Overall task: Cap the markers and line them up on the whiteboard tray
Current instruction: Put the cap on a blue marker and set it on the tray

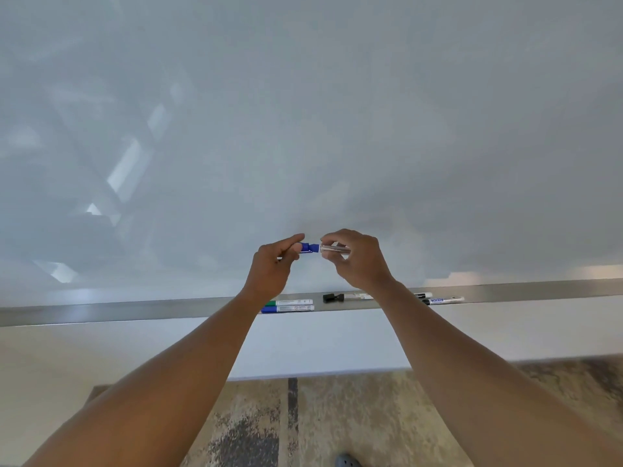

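The left hand (274, 264) pinches a blue cap (307, 247) and the right hand (359, 259) pinches the marker (333, 249), apparently aligning them to cap it above the tray (135, 311).

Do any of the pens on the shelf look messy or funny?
Yes. On the tray, the black marker lies with its black cap looking loose at the end, and the markers are scattered, not in one line. The green marker and blue marker sit neatly together.

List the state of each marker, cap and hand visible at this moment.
Blue cap: pinched in left hand, at the marker's tip.
Blue marker: held level in right hand.
Green marker: capped, lying on tray.
Second blue marker: capped, on tray.
Black marker: on tray; cap seating unclear.
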A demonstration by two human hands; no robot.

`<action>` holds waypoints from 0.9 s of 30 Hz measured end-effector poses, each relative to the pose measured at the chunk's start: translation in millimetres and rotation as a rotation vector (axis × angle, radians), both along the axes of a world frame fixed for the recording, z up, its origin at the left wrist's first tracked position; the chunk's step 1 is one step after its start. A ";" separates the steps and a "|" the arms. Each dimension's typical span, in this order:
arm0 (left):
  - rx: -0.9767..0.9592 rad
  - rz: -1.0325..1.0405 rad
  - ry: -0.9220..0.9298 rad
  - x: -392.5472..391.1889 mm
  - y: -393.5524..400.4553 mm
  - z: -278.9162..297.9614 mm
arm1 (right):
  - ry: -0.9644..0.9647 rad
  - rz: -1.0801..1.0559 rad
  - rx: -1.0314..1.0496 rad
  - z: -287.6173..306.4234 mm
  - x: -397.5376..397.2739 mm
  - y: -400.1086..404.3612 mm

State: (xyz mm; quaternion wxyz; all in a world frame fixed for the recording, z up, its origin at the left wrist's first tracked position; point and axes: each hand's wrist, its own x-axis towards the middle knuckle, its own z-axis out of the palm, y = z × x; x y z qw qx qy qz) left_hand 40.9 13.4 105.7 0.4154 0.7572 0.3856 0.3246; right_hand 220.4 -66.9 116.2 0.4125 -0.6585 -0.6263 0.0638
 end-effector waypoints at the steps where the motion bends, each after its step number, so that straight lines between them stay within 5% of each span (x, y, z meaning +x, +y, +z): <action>1: -0.006 -0.001 -0.012 -0.6 -0.6 2.9 | 0.007 -0.002 0.002 2.7 -0.1 -0.3; 27: -0.591 0.075 -0.544 -7.1 -18.6 45.2 | 0.266 -0.047 -0.051 32.2 -19.1 -13.1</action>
